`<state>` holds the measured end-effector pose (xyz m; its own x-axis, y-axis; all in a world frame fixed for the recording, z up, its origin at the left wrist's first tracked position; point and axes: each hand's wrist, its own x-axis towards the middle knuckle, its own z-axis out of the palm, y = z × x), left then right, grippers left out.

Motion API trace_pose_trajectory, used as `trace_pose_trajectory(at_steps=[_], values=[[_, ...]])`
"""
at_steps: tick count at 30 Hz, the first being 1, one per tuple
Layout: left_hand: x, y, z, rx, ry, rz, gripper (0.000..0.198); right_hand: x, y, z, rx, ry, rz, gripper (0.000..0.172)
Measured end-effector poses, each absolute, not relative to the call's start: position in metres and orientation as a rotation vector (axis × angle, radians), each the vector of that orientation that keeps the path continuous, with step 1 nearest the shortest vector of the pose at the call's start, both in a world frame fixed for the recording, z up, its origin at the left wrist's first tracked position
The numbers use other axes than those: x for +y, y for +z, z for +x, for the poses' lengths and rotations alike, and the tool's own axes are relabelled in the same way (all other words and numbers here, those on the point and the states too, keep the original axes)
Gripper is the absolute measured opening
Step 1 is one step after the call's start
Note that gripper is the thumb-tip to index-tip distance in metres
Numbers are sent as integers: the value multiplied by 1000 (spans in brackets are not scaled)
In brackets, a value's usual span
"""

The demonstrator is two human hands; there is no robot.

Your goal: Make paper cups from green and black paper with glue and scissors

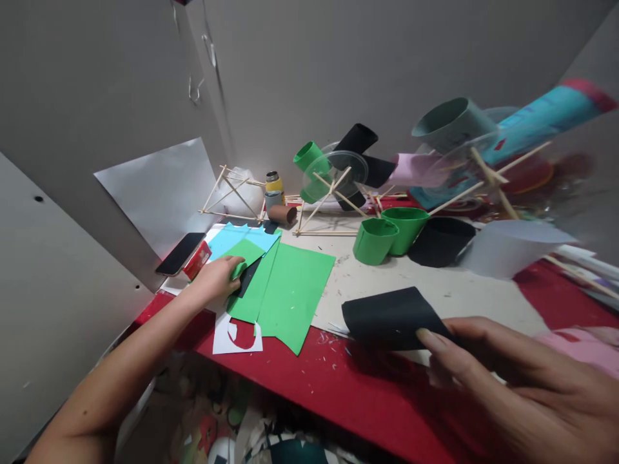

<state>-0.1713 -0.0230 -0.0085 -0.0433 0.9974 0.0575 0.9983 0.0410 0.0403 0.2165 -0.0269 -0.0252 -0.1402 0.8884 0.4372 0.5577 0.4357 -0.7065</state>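
Note:
My right hand [503, 380] pinches a curved piece of black foam sheet [387, 316] between thumb and fingers, above the front of the table. Over the stack on the left, my left hand [223, 278] has its fingers curled on a small green foam sheet [245, 250]. Beneath that hand lie a black strip [247, 278], a light blue sheet with a jagged edge [227, 237] and larger green sheets [294, 283]. A white paper with a round cutout [221, 341] is just in front of them.
Wheels of clear discs and coloured foam tubes [338, 166] stand on wooden stick frames [314, 216] at the back. Green foam cups [376, 240] and a black cup [441, 240] stand right of centre. A phone [181, 253] leans on a red box [198, 259] at left.

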Motion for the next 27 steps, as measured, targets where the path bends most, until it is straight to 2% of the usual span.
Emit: trace_pose_trajectory(at_steps=[4, 10, 16, 27], values=[[-25, -4, -161, -2220, -74, -2154, 51, -31, -31, 210, -1842, 624, -1172, 19], [-25, 22, -166, -2254, -102, -2140, 47, -26, -42, 209, -1897, 602, -1141, 17], [-20, 49, -192, -2371, -280, -2234, 39, -21, -53, 212, -1976, 487, -1023, 19], [-25, 51, -195, -2422, -489, -2219, 34, -22, -61, 212, -1977, 454, -961, 16]])
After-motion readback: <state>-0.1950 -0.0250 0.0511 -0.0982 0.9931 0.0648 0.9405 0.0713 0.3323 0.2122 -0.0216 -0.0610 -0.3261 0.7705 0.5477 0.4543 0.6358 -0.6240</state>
